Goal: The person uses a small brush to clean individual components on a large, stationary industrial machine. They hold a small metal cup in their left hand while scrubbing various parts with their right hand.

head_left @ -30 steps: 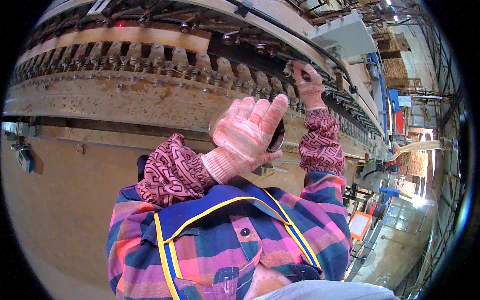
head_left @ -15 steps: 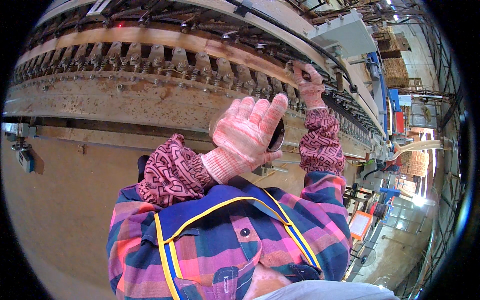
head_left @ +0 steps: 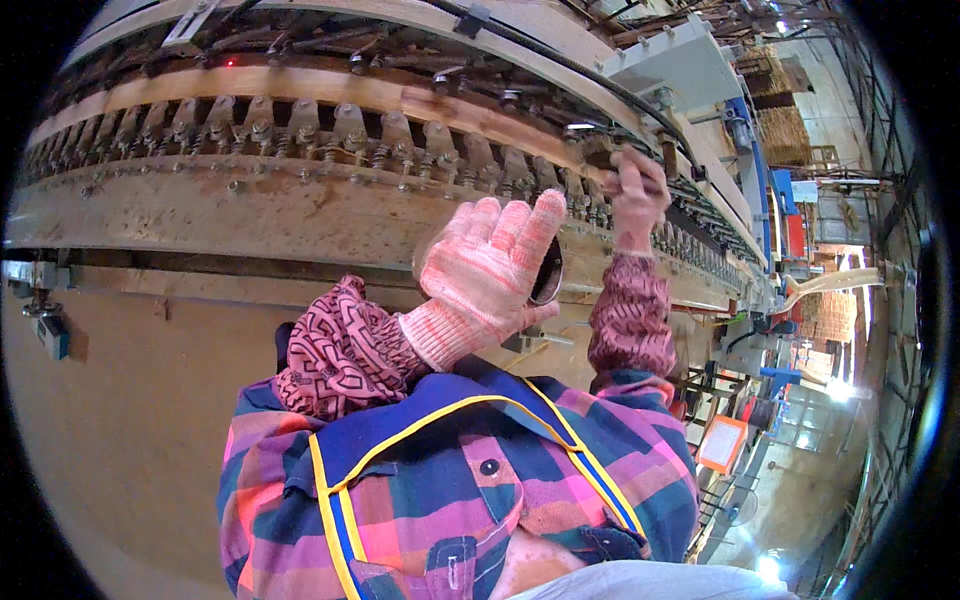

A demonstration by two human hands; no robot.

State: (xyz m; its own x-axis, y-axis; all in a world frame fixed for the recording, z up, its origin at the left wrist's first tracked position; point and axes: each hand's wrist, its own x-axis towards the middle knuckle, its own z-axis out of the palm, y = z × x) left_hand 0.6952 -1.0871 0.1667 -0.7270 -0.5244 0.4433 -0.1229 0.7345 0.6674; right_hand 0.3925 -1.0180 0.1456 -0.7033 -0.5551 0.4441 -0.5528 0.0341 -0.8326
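Observation:
My left hand (head_left: 485, 270), in a pink-and-white knit glove, is closed around a rounded container (head_left: 549, 274) with a dark inside and a pale rim. Most of that container is hidden behind the palm and fingers. Farther forward and to the right, my right hand (head_left: 637, 195), gloved too and smeared by motion, has its fingers bent together. At its fingertips is a small brownish, blurred thing (head_left: 597, 153) whose kind I cannot make out. It lies by the right end of a long wooden strip (head_left: 480, 118) on the machine, above a row of metal brackets with springs (head_left: 437, 150).
A long rusty machine beam (head_left: 200, 210) runs across in front of me. A black cable (head_left: 560, 60) and a grey box (head_left: 672, 68) lie beyond my right hand. Farther right are an orange-framed panel (head_left: 722, 443) and stacked straw-coloured bundles (head_left: 783, 135).
My right hand has shifted slightly right and nearer to me, and is now blurred. My left hand keeps its grip on the container. The whole view has shifted a little.

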